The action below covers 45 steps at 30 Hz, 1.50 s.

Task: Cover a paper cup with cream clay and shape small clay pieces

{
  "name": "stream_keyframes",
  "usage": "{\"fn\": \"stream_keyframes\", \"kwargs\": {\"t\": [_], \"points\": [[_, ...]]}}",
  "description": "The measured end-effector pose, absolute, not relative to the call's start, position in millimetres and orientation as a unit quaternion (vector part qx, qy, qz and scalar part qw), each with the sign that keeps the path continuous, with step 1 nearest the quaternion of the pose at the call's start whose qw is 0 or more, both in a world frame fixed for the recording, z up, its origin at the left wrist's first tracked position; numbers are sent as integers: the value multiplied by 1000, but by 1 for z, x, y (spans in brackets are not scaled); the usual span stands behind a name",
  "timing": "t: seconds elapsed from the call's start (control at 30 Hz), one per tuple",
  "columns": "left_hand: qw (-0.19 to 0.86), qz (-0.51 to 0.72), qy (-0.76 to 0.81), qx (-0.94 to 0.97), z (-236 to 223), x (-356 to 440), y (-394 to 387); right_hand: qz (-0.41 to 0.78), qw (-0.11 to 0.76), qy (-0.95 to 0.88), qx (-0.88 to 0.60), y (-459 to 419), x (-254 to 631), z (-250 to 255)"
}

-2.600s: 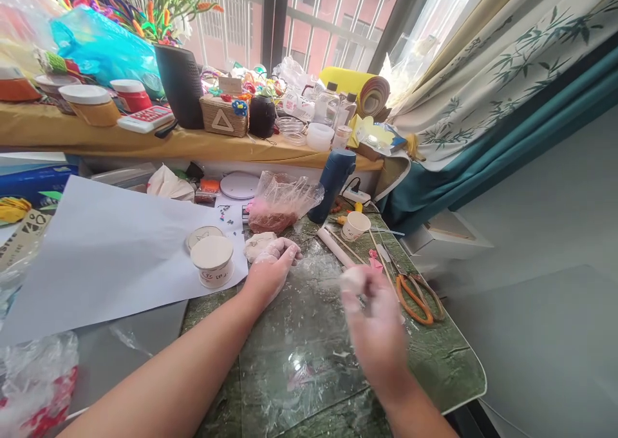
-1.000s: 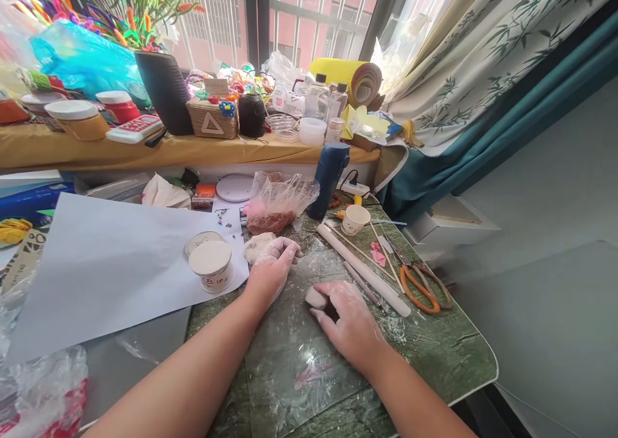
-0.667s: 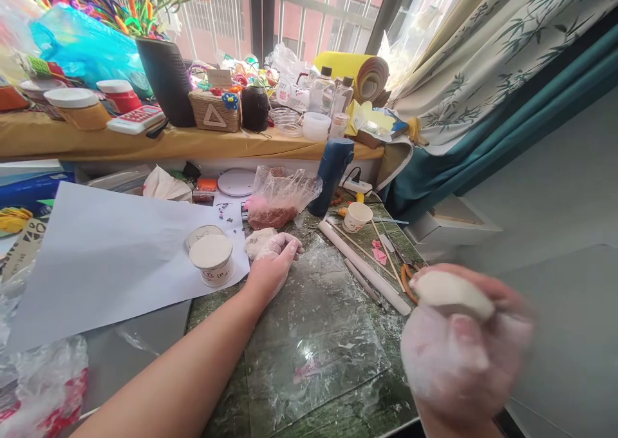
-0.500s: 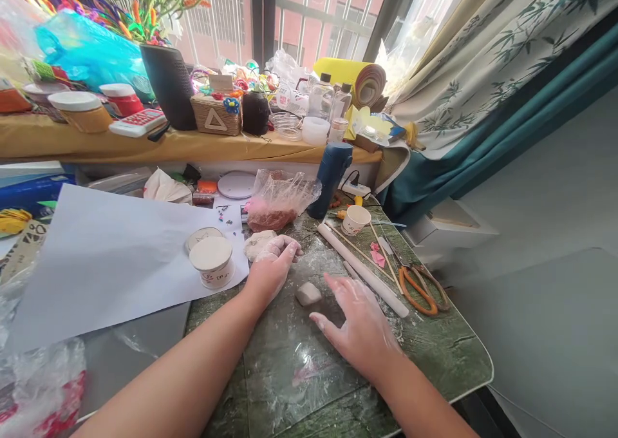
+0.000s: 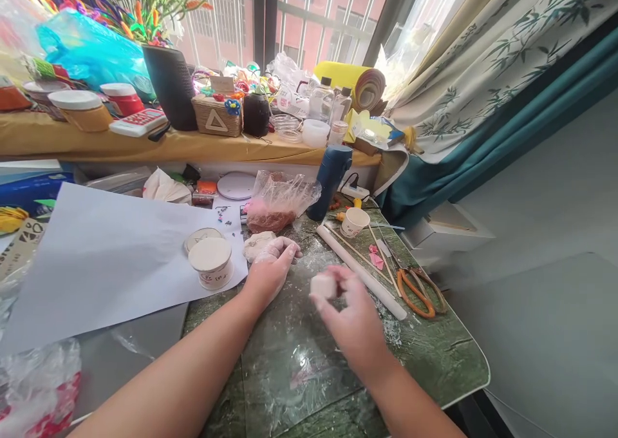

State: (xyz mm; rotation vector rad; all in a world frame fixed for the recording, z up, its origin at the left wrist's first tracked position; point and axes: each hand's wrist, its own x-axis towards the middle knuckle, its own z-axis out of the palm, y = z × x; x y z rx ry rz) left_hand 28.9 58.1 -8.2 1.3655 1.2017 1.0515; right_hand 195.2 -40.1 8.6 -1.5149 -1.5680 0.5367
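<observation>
My right hand (image 5: 356,322), dusted with white, pinches a small whitish lump of clay (image 5: 323,287) between thumb and fingers above the table; it is slightly blurred. Left of it, my left hand (image 5: 270,272) is closed, its fingers curled with the thumb against them. What it holds, if anything, is hidden. Just behind the left hand sits a larger pale clay lump (image 5: 259,245), partly covered by the fingers. Under both hands lies a clear, powder-smeared sheet (image 5: 284,354) on the green table.
A paper cup topped with a pale disc (image 5: 210,257) stands on white paper (image 5: 111,251). Behind are a plastic bag with reddish-brown contents (image 5: 273,216) and a dark blue flask (image 5: 329,181). To the right lie a white rolling rod (image 5: 362,272), another paper cup (image 5: 356,221) and orange-handled scissors (image 5: 418,293).
The small clay lump lay on the sheet beside my open right hand. Now my right hand has closed on it and raised it slightly. My left hand stays where it was.
</observation>
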Motion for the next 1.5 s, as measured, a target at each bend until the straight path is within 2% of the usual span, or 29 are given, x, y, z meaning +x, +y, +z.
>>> {"fn": "stream_keyframes", "kwargs": {"t": [0.1,0.17,0.23,0.3,0.37,0.43,0.57,0.7,0.83,0.93,1.2,1.37,1.5], "points": [[504,443,487,559,-10,30,58,145,613,-583,-513,-49,213,54],[508,450,482,554,-12,30,59,51,685,-547,-479,-55,219,73],[507,452,477,557,-14,30,59,16,660,-574,-484,-58,221,70],[505,453,476,559,-16,29,60,45,543,-674,-498,-58,219,46],[504,455,475,560,-18,29,60,72,385,-770,-503,-56,215,14],[501,454,473,565,-18,28,61,77,322,-784,-524,-54,212,-12],[499,448,473,571,-16,27,59,86,332,-741,-577,-51,206,-28],[506,449,478,561,-12,28,58,143,316,-721,-599,-48,201,-28],[499,445,479,569,-12,28,58,189,351,-689,-606,-48,203,-33],[497,441,478,575,-14,28,58,172,355,-691,-606,-49,203,-33],[494,442,485,571,-8,29,57,97,279,-769,-568,-41,197,-29],[493,447,490,563,-4,29,56,155,355,-745,-542,-45,199,-26],[501,446,487,559,-5,29,56,315,433,-582,-612,-43,211,-19]]}}
